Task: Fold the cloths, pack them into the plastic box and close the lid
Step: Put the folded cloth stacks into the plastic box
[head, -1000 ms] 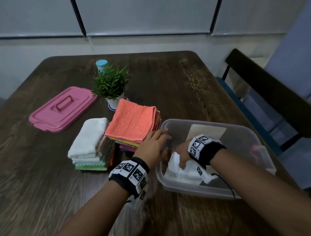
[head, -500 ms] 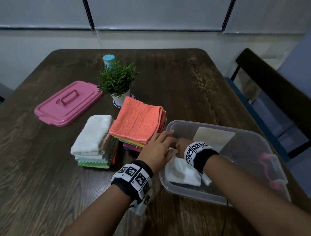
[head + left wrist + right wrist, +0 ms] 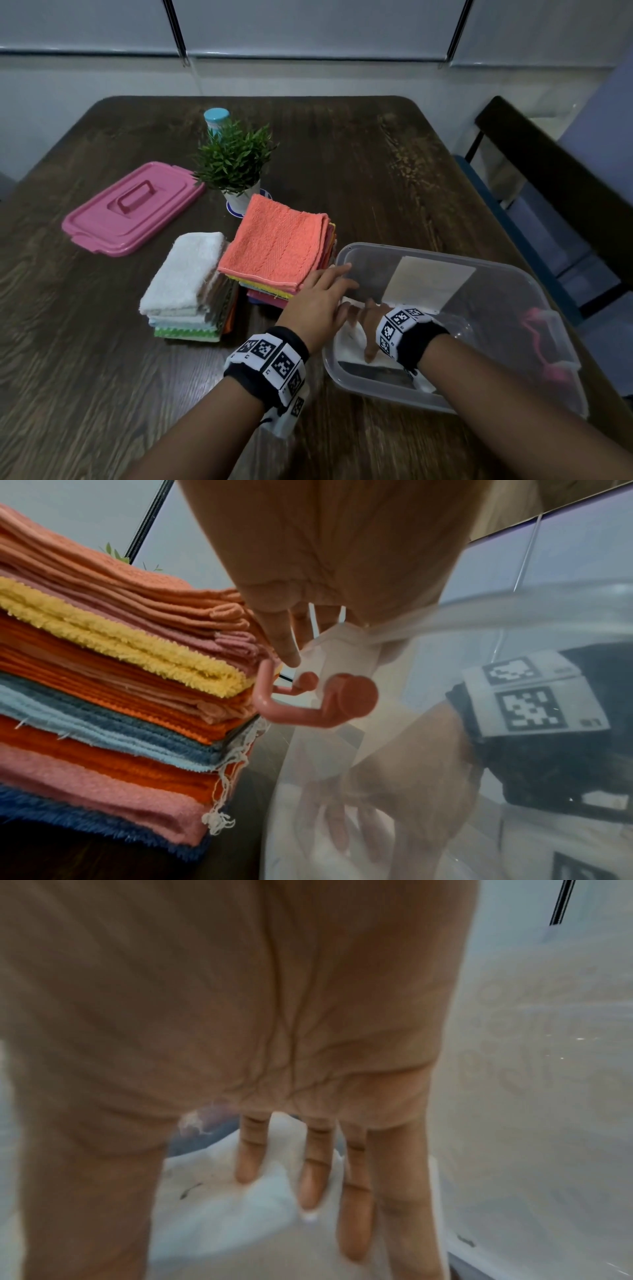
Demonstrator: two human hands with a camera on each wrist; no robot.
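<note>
The right hand (image 3: 368,317) lies flat, fingers straight, pressing a white cloth (image 3: 349,344) into the plastic box (image 3: 513,274); the left hand (image 3: 320,298), fingers extended, rests at its rim; two folded stacks (image 3: 274,246) wait unpacked; the pink lid (image 3: 132,209) lies farther off.

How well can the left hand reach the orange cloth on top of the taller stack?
Probably yes: the left hand rests open at the clear plastic box's rim, right beside the orange cloth, with nothing between them.
</note>
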